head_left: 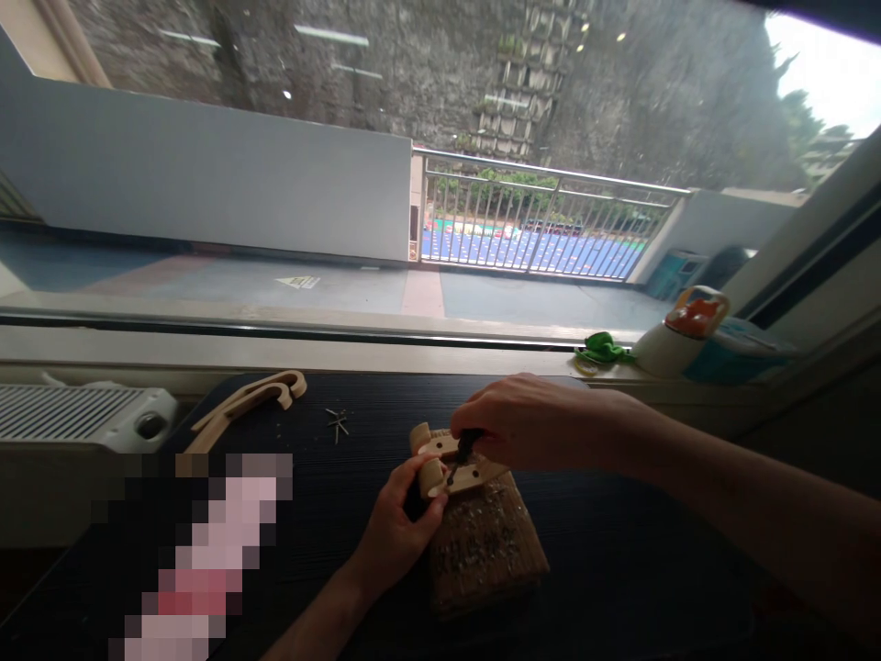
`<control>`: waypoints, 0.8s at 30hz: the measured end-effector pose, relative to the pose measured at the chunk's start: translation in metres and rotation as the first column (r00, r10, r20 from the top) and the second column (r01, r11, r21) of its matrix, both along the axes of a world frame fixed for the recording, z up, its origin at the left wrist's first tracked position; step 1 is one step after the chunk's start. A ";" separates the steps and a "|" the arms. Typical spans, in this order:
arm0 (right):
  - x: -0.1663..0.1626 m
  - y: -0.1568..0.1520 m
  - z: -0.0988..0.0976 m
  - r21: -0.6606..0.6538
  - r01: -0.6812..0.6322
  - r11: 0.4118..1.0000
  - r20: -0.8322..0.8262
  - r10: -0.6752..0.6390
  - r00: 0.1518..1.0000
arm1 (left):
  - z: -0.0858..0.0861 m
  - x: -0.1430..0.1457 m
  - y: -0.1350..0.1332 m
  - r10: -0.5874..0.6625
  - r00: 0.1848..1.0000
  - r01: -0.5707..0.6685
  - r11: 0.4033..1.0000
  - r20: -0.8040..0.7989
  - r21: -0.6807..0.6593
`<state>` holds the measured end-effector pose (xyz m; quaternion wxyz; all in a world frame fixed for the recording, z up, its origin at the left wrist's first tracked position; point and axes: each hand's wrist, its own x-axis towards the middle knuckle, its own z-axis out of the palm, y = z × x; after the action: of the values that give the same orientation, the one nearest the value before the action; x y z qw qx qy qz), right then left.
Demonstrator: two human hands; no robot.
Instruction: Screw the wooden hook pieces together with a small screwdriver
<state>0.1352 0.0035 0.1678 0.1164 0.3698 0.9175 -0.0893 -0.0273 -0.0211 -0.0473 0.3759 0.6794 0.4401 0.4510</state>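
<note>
My left hand [399, 523] is closed round a small pale wooden piece [440, 459] that rests on a worn wooden block [485, 546] strewn with shavings. My right hand [537, 422] comes in from the right and is closed on a small dark tool [462, 450], whose tip touches the top of the wooden piece. Both hands sit over the dark tabletop [619, 551], close together at the middle of the view.
Curved wooden parts [251, 399] lie at the table's back left, with a few small nails [337, 422] beside them. A white radiator [75, 413] stands at left. On the window sill at right sit a green object [602, 349] and a white and orange container [681, 335].
</note>
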 end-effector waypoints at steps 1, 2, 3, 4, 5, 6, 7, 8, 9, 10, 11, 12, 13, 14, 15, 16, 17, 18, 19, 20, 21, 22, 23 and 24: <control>0.000 0.000 -0.001 -0.004 -0.005 1.000 0.009 0.005 1.000 | 0.000 -0.001 0.000 0.001 1.000 -0.001 0.999 -0.020 0.034; -0.001 0.000 -0.002 -0.007 -0.007 1.000 0.020 0.007 1.000 | 0.000 -0.002 0.001 0.005 0.999 -0.003 0.997 -0.036 0.074; -0.001 0.001 -0.003 -0.008 -0.005 1.000 0.030 0.005 1.000 | 0.001 -0.003 0.001 0.016 0.999 -0.010 0.993 -0.050 0.120; -0.002 0.001 -0.004 -0.010 -0.003 1.000 0.038 0.004 0.999 | 0.003 -0.004 0.002 0.031 0.997 -0.020 0.986 -0.065 0.168; -0.002 0.001 -0.005 -0.010 -0.003 1.000 0.043 0.004 0.999 | 0.004 -0.006 0.002 0.054 0.995 -0.035 0.976 -0.080 0.217; -0.002 0.002 -0.005 -0.011 -0.003 1.000 0.048 0.004 0.999 | 0.006 -0.007 0.003 0.080 0.992 -0.053 0.963 -0.094 0.265; -0.002 0.002 -0.006 -0.011 -0.003 1.000 0.051 0.004 0.999 | 0.008 -0.009 0.003 0.110 0.988 -0.072 0.947 -0.105 0.312; -0.002 0.003 -0.007 -0.010 -0.002 1.000 0.051 0.002 0.999 | 0.010 -0.010 0.004 0.145 0.983 -0.097 0.930 -0.112 0.355; -0.002 0.003 -0.007 -0.008 0.000 1.000 0.052 0.000 0.999 | 0.011 -0.011 0.004 0.178 0.977 -0.118 0.912 -0.121 0.392; -0.002 0.004 -0.008 -0.005 0.003 1.000 0.054 -0.003 0.999 | 0.012 -0.012 0.005 0.207 0.970 -0.136 0.897 -0.128 0.421; -0.003 0.005 -0.008 -0.001 0.006 1.000 0.056 -0.006 0.998 | 0.013 -0.012 0.005 0.232 0.963 -0.150 0.885 -0.137 0.441; -0.003 0.005 -0.009 0.003 0.007 1.000 0.058 -0.007 0.998 | 0.013 -0.012 0.006 0.245 0.958 -0.154 0.878 -0.149 0.452; -0.004 0.005 -0.009 0.010 0.006 1.000 0.063 -0.006 0.998 | 0.012 -0.011 0.006 0.250 0.954 -0.151 0.876 -0.163 0.458; -0.004 0.005 -0.010 0.015 0.004 1.000 0.069 -0.005 0.998 | 0.012 -0.011 0.006 0.245 0.953 -0.139 0.877 -0.178 0.461; -0.005 0.005 -0.010 0.022 0.003 1.000 0.076 -0.005 0.997 | 0.011 -0.011 0.006 0.239 0.953 -0.127 0.875 -0.189 0.466; -0.006 0.004 -0.009 0.027 0.002 1.000 0.079 -0.004 0.997 | 0.011 -0.011 0.006 0.236 0.952 -0.119 0.872 -0.195 0.476; -0.006 0.004 -0.008 0.029 0.000 1.000 0.076 -0.003 0.997 | 0.011 -0.011 0.007 0.236 0.952 -0.114 0.865 -0.196 0.489; -0.007 0.003 -0.007 0.029 -0.003 1.000 0.066 0.001 0.998 | 0.011 -0.012 0.007 0.240 0.952 -0.113 0.855 -0.191 0.506; -0.007 0.002 -0.005 0.028 -0.008 1.000 0.053 0.006 0.999 | 0.011 -0.013 0.007 0.242 0.953 -0.112 0.842 -0.183 0.528; -0.006 0.001 -0.003 0.027 -0.015 1.000 0.042 0.013 0.999 | 0.012 -0.013 0.007 0.238 0.956 -0.105 0.826 -0.174 0.554; -0.006 0.000 -0.002 0.028 -0.022 0.999 0.039 0.021 0.999 | 0.012 -0.014 0.007 0.230 0.959 -0.093 0.810 -0.167 0.579; -0.006 -0.001 0.000 0.029 -0.028 0.999 0.044 0.027 0.999 | 0.013 -0.015 0.008 0.220 0.962 -0.080 0.794 -0.163 0.603; -0.006 -0.001 0.001 0.033 -0.031 0.999 0.058 0.029 0.998 | 0.013 -0.015 0.008 0.212 0.964 -0.066 0.780 -0.163 0.623; -0.005 -0.001 0.001 0.035 -0.032 0.999 0.072 0.030 0.997 | 0.014 -0.015 0.008 0.209 0.964 -0.058 0.768 -0.165 0.637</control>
<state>0.1298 0.0027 0.1688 0.1439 0.3605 0.9198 -0.0575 -0.0426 -0.0129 -0.0338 0.0425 0.7791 0.3522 0.5169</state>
